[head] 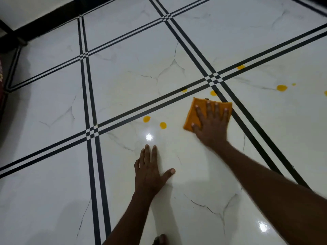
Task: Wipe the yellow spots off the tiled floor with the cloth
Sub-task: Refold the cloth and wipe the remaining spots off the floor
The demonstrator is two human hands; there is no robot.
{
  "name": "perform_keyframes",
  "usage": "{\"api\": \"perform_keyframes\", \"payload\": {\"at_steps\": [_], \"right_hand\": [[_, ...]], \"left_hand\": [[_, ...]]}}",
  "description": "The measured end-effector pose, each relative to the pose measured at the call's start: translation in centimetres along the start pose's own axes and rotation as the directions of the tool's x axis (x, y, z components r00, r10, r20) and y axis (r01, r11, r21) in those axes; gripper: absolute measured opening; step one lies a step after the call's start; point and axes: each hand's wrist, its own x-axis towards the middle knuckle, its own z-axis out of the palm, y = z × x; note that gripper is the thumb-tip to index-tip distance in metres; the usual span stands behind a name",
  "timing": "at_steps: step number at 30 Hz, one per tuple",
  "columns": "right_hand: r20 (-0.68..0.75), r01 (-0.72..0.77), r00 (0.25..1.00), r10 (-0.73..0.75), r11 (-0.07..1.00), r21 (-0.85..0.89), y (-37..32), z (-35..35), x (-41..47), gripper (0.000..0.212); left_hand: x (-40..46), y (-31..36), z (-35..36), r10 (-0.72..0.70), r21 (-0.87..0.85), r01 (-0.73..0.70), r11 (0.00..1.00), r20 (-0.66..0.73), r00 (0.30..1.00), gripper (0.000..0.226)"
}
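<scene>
— While your left hand (148, 171) lies flat on the tiled floor (53, 106), fingers straight and holding nothing, how much do you reckon is done?

— Little, by my judgement. Going left to right: two yellow spots (146, 119) sit just beyond your left hand, a third spot (184, 90) lies on the dark stripe (123, 114) farther off, and a fourth spot (213, 93) is just past the cloth (192, 115).

— And the cloth itself?

— Your right hand (211, 121) presses it flat to the floor, fingers spread straight over it, not curled round it.

— What's left to the right of that?

— A spot on the far stripe (240, 67), a large spot (281, 88), a small speck (293, 84) beside it, and one at the edge (325, 93). All still need wiping.
</scene>
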Motion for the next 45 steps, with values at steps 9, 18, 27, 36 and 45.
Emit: {"api": "perform_keyframes", "payload": {"at_steps": [9,18,27,36,45], "right_hand": [[0.007,0.300,0.954,-0.300,0.953,-0.050,2.0,1.1,-6.4,0.076],[0.131,0.205,0.969,-0.211,0.977,0.057,-4.1,0.3,-4.8,0.082],[0.036,-0.328,0.942,0.334,0.890,0.318,-0.8,-7.3,-2.5,0.051],[0.292,-0.608,0.793,0.535,0.663,0.437,-3.9,-5.1,-3.4,0.037],[-0.094,-0.147,0.965,0.246,0.799,0.583,-4.4,-11.5,-2.6,0.026]], "left_hand": [[0.2,-0.6,-0.8,-0.038,0.037,0.035,0.999,0.077,0.996,0.123],[1.4,0.6,-2.2,-0.073,0.121,0.048,0.991,0.210,0.975,0.120],[2.1,1.2,-2.8,-0.083,0.120,0.069,0.990,0.116,0.990,0.104],[2.8,0.2,-3.7,-0.157,-0.047,0.157,0.986,-0.005,0.988,0.071],[2.3,-2.7,-4.3,-0.204,-0.165,0.197,0.966,-0.027,0.979,0.064]]}}
